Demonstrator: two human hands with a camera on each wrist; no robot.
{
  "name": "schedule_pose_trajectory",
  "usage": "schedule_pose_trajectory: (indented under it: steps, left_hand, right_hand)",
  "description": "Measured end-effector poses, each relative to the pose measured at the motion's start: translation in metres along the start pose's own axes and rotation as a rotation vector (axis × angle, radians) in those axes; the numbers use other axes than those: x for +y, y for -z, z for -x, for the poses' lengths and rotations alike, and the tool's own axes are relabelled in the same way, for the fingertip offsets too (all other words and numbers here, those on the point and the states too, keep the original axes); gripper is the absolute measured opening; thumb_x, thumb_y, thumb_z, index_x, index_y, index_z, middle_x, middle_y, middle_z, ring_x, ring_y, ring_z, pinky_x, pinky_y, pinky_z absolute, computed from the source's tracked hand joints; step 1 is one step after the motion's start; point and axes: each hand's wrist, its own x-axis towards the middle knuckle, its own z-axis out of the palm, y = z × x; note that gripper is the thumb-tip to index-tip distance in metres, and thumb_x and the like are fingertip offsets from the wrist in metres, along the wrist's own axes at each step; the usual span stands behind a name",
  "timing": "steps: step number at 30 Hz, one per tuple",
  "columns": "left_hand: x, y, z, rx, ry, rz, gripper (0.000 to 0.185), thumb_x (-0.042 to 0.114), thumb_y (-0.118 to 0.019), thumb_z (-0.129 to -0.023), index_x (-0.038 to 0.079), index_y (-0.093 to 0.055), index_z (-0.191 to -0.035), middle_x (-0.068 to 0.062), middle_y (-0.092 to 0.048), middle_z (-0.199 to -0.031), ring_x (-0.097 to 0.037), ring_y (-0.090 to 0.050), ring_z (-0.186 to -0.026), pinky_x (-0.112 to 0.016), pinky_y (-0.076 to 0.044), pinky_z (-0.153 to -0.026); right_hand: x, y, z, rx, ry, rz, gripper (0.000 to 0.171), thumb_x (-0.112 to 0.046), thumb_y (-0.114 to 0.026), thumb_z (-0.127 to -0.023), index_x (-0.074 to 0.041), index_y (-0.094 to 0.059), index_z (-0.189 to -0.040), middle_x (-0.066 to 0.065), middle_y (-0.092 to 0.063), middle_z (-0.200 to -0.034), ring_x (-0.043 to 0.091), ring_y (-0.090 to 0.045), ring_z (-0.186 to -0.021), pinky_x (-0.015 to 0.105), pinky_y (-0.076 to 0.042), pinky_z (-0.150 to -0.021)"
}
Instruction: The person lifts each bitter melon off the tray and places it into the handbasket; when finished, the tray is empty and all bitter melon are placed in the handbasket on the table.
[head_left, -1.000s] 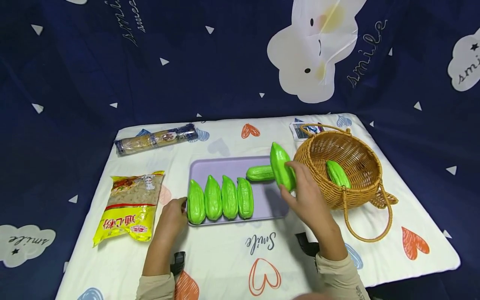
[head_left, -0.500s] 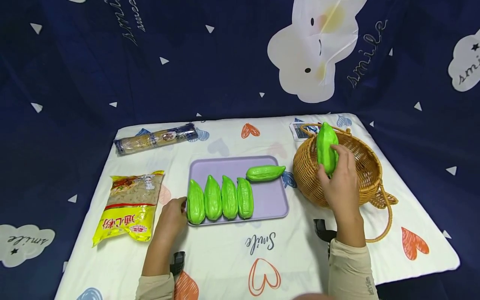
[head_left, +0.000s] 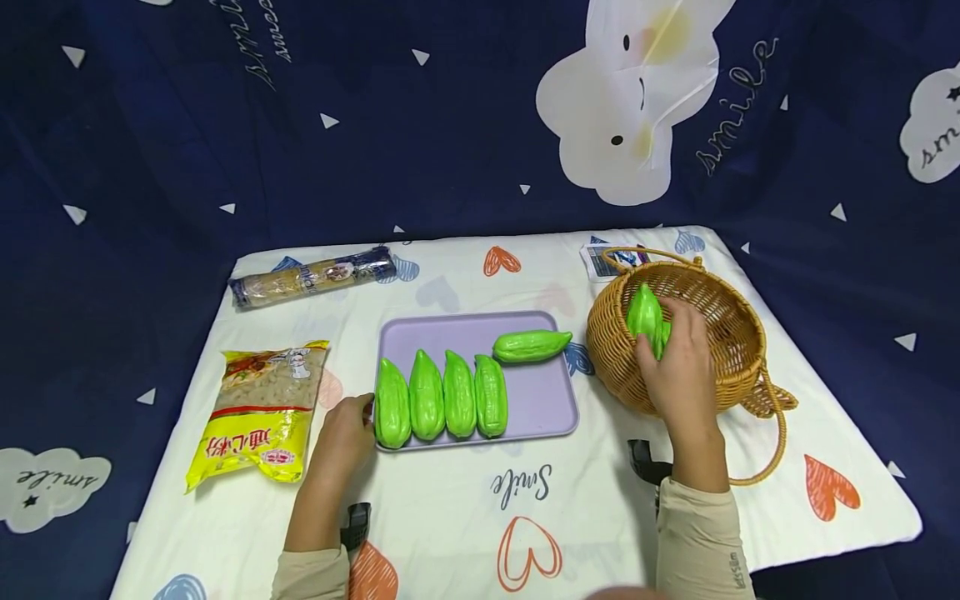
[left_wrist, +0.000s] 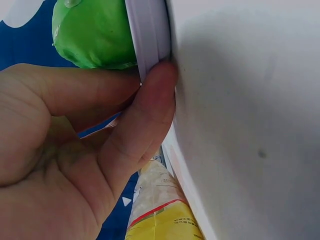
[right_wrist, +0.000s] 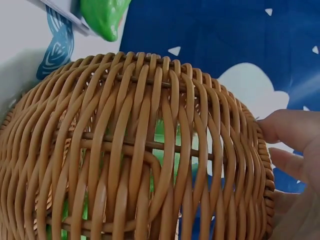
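Note:
My left hand [head_left: 347,439] pinches the left rim of a lilac tray [head_left: 542,403]; the left wrist view shows fingertips [left_wrist: 161,80] against the tray's edge [left_wrist: 148,30]. Several green ribbed gourds stand in a row on the tray, the leftmost gourd [head_left: 392,406] close to that hand. Another gourd [head_left: 531,346] lies crosswise at the tray's back right. Inside the mouth of a wicker basket [head_left: 626,367], my right hand [head_left: 678,358] holds a green gourd [head_left: 643,312] tip up. Part of a second gourd shows beside it. Through the basket weave [right_wrist: 145,150], green patches show in the right wrist view.
A yellow bag of pasta [head_left: 258,417] lies left of the tray. Behind it is a long clear-and-blue packet [head_left: 311,279]. A printed card [head_left: 600,263] lies behind the basket, whose handle [head_left: 776,450] hangs down onto the table at the front right.
My right hand has carried the gourd from above the tray's right side to the basket and lowered it into the opening. My left hand has stayed at the tray's rim.

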Motion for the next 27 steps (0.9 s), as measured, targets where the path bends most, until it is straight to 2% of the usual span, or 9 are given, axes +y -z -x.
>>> schedule_pose_trajectory:
  steps: [6, 8, 11, 14, 17, 22, 27]
  left_hand:
    - [0.001, -0.001, 0.0, -0.003, 0.002, -0.006, 0.041, -0.008, -0.053, -0.085, -0.013, -0.056, -0.125, -0.021, -0.064, -0.099, -0.035, -0.059, -0.092, -0.051, -0.048, -0.087]
    - [0.001, -0.001, 0.0, -0.001, -0.002, -0.009, 0.04, -0.008, -0.053, -0.085, -0.013, -0.056, -0.125, -0.021, -0.064, -0.098, -0.035, -0.06, -0.092, -0.051, -0.048, -0.087]
    - [0.0, -0.001, 0.0, 0.006, -0.004, -0.014, 0.04, -0.008, -0.053, -0.085, -0.012, -0.057, -0.125, -0.021, -0.064, -0.098, -0.035, -0.06, -0.092, -0.051, -0.048, -0.087]
    - [0.0, 0.0, -0.001, 0.009, -0.002, -0.013, 0.04, -0.008, -0.053, -0.085, -0.012, -0.057, -0.125, -0.022, -0.064, -0.099, -0.036, -0.06, -0.093, -0.052, -0.048, -0.087]
    - [0.0, 0.0, -0.001, 0.007, 0.003, -0.011, 0.04, -0.008, -0.053, -0.085, -0.012, -0.057, -0.125, -0.022, -0.064, -0.1, -0.036, -0.06, -0.094, -0.052, -0.048, -0.088]
    - [0.001, 0.0, -0.001, 0.0, 0.01, -0.01, 0.039, -0.007, -0.053, -0.086, -0.011, -0.057, -0.125, -0.022, -0.064, -0.1, -0.036, -0.06, -0.094, -0.052, -0.048, -0.088]
    - [0.001, 0.0, -0.002, 0.0, 0.015, -0.014, 0.04, -0.007, -0.053, -0.086, -0.012, -0.056, -0.125, -0.022, -0.064, -0.099, -0.036, -0.059, -0.093, -0.052, -0.048, -0.087]
  right_hand:
    - [-0.005, -0.005, 0.004, 0.041, 0.069, -0.025, 0.047, -0.003, -0.067, -0.084, -0.003, -0.053, -0.13, 0.021, -0.045, -0.138, 0.041, -0.043, -0.125, 0.058, -0.038, -0.1]
    - [-0.01, -0.009, 0.007, 0.054, 0.13, -0.065, 0.043, -0.001, -0.066, -0.084, -0.001, -0.056, -0.126, 0.021, -0.048, -0.135, 0.039, -0.044, -0.124, 0.055, -0.038, -0.101]
    - [-0.022, -0.017, 0.012, 0.022, 0.252, -0.135, 0.035, 0.0, -0.066, -0.086, 0.001, -0.059, -0.12, 0.019, -0.058, -0.122, 0.034, -0.054, -0.113, 0.048, -0.045, -0.095]
    - [-0.036, -0.026, 0.021, -0.105, 0.358, -0.161, 0.031, -0.004, -0.066, -0.087, 0.0, -0.06, -0.117, 0.014, -0.064, -0.109, 0.028, -0.063, -0.097, 0.041, -0.054, -0.082]
    - [-0.049, -0.038, 0.032, -0.274, 0.399, -0.11, 0.031, -0.012, -0.067, -0.089, -0.005, -0.061, -0.119, 0.01, -0.066, -0.106, 0.024, -0.066, -0.091, 0.039, -0.055, -0.074]
    - [-0.059, -0.057, 0.05, -0.503, 0.42, 0.019, 0.035, -0.024, -0.068, -0.089, -0.01, -0.061, -0.121, 0.006, -0.066, -0.115, 0.023, -0.064, -0.106, 0.044, -0.054, -0.083]
    - [-0.059, -0.071, 0.062, -0.623, 0.404, 0.08, 0.041, -0.03, -0.07, -0.088, -0.01, -0.061, -0.122, 0.007, -0.064, -0.119, 0.025, -0.062, -0.109, 0.045, -0.053, -0.086]
